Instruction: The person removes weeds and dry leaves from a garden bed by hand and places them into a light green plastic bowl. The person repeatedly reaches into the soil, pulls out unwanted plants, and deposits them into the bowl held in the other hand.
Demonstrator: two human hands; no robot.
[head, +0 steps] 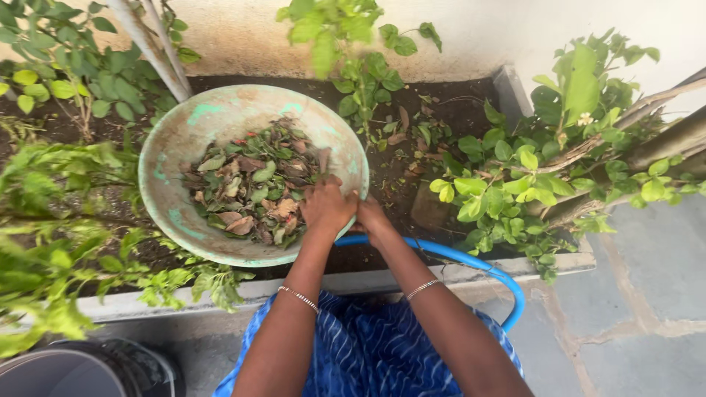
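A wide, worn metal basin (220, 117) with flaking green paint sits tilted on the soil of a garden bed. It holds a heap of dry brown and green leaves (254, 184). My left hand (326, 206) lies over the basin's near right rim with its fingers in the leaves. My right hand (372, 217) is just outside that same rim, fingers curled at its edge; whether it grips the rim cannot be told. Both wrists wear thin metal bangles.
A blue hose (471, 262) curves under my arms along the bed's stone kerb (368, 281). Leafy shrubs (559, 147) crowd the bed on both sides. Dark soil (441, 110) with loose leaves lies behind. A grey bucket (66, 371) stands bottom left. Stone paving (647, 294) is at right.
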